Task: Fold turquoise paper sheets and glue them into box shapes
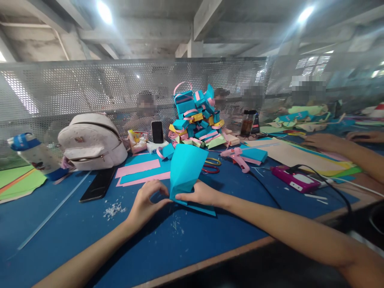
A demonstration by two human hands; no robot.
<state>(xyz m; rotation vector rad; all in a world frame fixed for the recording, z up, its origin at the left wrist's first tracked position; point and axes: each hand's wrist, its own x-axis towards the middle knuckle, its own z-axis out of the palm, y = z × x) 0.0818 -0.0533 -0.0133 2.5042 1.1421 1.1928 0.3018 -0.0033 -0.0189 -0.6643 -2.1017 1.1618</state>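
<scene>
A sheet of bright blue paper (pixel 187 166), bent up and folded, stands over the table in front of me. My right hand (pixel 204 194) is closed on its lower right part, thumb across the front and the other fingers hidden behind. At the lower left corner, my left hand (pixel 150 200) pinches the paper's edge between thumb and fingertips. A flat blue flap sticks out under my right hand. Just behind the paper lie scissors (pixel 212 169) with red and yellow handles, and a pink glue gun (pixel 237 158) rests to their right.
Behind stands a pile of folded blue, pink and yellow paper bags (pixel 195 116). Pink strips (pixel 138 168), a black phone (pixel 98 186), a white backpack (pixel 93 142) and a bottle (pixel 37 156) are left. Right are a purple power bank (pixel 295 179), cables and another person's arm (pixel 339 146).
</scene>
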